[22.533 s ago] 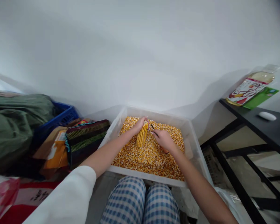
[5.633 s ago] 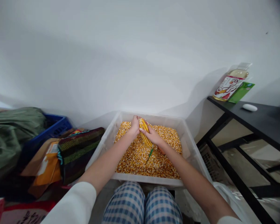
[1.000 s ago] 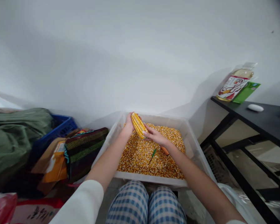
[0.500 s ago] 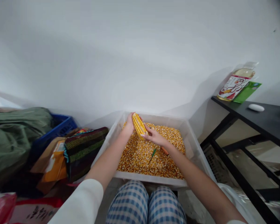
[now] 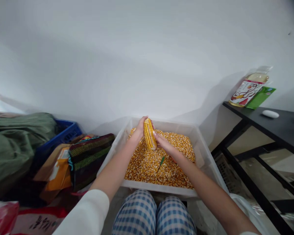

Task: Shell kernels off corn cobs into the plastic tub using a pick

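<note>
The left hand [image 5: 140, 126] is wrapping the upper left side of a plump yellow ear of corn [image 5: 148, 135]; the right hand [image 5: 161, 141] is pressing its right side with the thumb, its other fingers largely hiding behind; so both hands are coming together, clamped on the one ear. The ear is tilting above a broad bed of loose yellow and whitish corn kernels [image 5: 142, 168], inside a rectangular, translucent white plastic tub [image 5: 159, 187]; a slender green-handled tool with a thin dark shaft [image 5: 162, 160] is lying on the kernels, apart from the hands.

As for progress, the tub is holding plenty of loose kernels, so much shelling is seemingly done; this ear, though, is appearing to be near its beginning, since dense rows are covering most of the visible face; a paler streak is perhaps showing where some are missing; most of its kernels are evidently remaining to come off.
</note>
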`<action>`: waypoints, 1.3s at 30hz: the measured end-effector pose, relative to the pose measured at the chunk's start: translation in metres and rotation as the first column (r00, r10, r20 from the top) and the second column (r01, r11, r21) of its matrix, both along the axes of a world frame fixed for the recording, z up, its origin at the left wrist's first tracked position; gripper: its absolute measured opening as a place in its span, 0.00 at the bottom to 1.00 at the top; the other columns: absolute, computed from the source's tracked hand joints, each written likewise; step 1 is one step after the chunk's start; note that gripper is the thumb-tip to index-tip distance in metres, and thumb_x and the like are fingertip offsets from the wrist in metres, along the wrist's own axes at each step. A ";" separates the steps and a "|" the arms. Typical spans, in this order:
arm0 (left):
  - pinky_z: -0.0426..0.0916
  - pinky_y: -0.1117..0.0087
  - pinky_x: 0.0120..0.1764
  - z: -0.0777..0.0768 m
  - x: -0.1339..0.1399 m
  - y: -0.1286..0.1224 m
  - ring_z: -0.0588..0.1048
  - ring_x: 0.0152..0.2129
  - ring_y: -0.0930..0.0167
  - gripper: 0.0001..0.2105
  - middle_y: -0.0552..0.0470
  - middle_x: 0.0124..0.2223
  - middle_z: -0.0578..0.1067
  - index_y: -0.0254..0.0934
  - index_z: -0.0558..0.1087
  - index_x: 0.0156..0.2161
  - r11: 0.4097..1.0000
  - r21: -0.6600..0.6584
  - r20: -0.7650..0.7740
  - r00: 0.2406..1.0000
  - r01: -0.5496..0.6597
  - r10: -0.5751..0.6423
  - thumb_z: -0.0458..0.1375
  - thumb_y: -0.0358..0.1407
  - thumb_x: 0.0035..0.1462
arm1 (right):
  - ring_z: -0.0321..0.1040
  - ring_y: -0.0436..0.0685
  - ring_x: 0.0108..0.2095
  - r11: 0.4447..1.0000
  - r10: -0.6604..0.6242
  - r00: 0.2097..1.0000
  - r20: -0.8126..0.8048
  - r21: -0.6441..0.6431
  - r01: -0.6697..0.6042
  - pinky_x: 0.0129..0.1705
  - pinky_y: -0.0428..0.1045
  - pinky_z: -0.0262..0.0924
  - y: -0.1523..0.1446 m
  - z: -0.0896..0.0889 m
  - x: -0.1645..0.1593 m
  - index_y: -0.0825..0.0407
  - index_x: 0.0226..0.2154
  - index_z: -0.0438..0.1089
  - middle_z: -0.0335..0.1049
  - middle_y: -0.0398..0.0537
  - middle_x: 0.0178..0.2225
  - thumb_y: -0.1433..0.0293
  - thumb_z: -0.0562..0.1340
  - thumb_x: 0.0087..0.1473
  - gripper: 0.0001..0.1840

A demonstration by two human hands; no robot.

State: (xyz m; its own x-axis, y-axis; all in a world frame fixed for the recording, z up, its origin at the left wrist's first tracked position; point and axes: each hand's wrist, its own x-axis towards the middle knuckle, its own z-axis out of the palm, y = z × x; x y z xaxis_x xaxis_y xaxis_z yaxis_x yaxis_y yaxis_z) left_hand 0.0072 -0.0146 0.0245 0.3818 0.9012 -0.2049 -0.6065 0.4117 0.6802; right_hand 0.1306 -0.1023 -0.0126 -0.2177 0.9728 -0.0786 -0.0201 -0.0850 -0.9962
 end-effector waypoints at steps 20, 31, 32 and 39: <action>0.53 0.73 0.29 -0.022 0.034 -0.016 0.59 0.23 0.73 0.17 0.57 0.21 0.58 0.36 0.60 0.21 0.518 0.794 -0.577 0.665 0.320 0.475 0.48 0.45 0.55 | 0.63 0.53 0.28 0.967 -0.249 0.908 -0.336 -0.148 0.210 0.26 0.45 0.56 0.009 0.000 0.004 0.50 0.27 0.61 0.65 0.40 0.23 0.68 0.54 0.38 0.08; 0.55 0.72 0.28 -0.022 0.030 -0.006 0.61 0.21 0.73 0.14 0.56 0.19 0.61 0.36 0.63 0.20 0.691 0.721 -0.523 0.697 0.054 0.491 0.48 0.42 0.52 | 0.64 0.53 0.31 0.982 -0.179 0.907 -0.381 -0.133 0.137 0.27 0.45 0.55 0.006 0.003 0.003 0.47 0.36 0.62 0.69 0.40 0.31 0.67 0.55 0.38 0.17; 0.55 0.72 0.28 -0.022 0.031 -0.007 0.61 0.21 0.73 0.14 0.56 0.19 0.60 0.36 0.62 0.20 0.691 0.722 -0.518 0.701 0.050 0.491 0.49 0.42 0.52 | 0.64 0.53 0.31 0.981 -0.185 0.914 -0.362 -0.124 0.149 0.27 0.44 0.55 0.006 0.002 0.002 0.47 0.37 0.62 0.69 0.40 0.31 0.68 0.56 0.38 0.18; 0.53 0.72 0.27 -0.023 0.034 -0.009 0.58 0.21 0.74 0.15 0.57 0.19 0.57 0.37 0.58 0.18 0.642 0.765 -0.485 0.703 0.052 0.521 0.50 0.42 0.52 | 0.64 0.52 0.31 0.976 -0.213 0.934 -0.285 -0.110 0.189 0.27 0.44 0.53 0.008 -0.006 -0.002 0.47 0.34 0.61 0.69 0.39 0.31 0.69 0.54 0.35 0.17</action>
State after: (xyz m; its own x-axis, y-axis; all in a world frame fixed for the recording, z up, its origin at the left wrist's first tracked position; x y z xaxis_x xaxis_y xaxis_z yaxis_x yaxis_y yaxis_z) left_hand 0.0409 -0.0239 0.0016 0.1701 0.8926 0.4175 0.0781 -0.4346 0.8972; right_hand 0.1288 -0.0943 -0.0185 -0.0433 0.9918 -0.1198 -0.3357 -0.1274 -0.9333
